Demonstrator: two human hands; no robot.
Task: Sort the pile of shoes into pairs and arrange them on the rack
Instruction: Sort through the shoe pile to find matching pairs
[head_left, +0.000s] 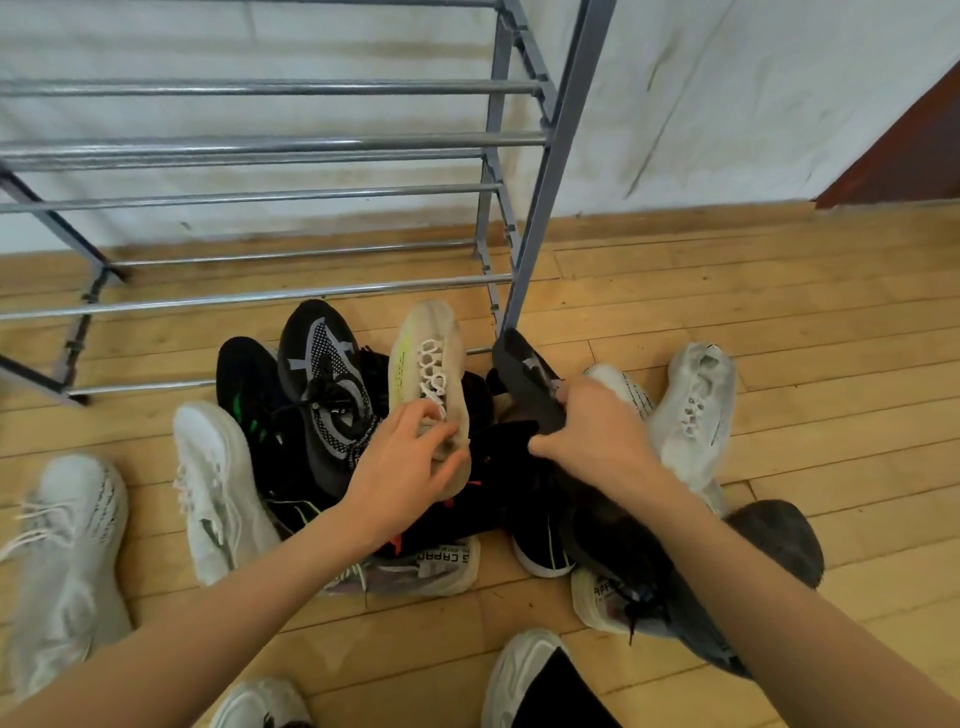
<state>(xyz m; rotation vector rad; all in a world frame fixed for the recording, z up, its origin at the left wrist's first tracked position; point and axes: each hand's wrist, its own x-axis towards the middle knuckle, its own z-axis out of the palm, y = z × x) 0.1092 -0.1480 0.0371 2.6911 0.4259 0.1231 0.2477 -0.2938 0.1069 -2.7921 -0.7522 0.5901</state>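
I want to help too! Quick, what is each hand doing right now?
Left hand: fingers curled round the heel end of the beige shoe.
Right hand: fingers gripping a black shoe.

I see through 1 wide-angle camera worn on my head. It faces forward and steeply down, close above the shoe pile (322, 374) on the wooden floor (727, 291). My left forearm (234, 613) and right forearm (753, 561) enter from the near edge, and the rack (260, 197) fills the far left.
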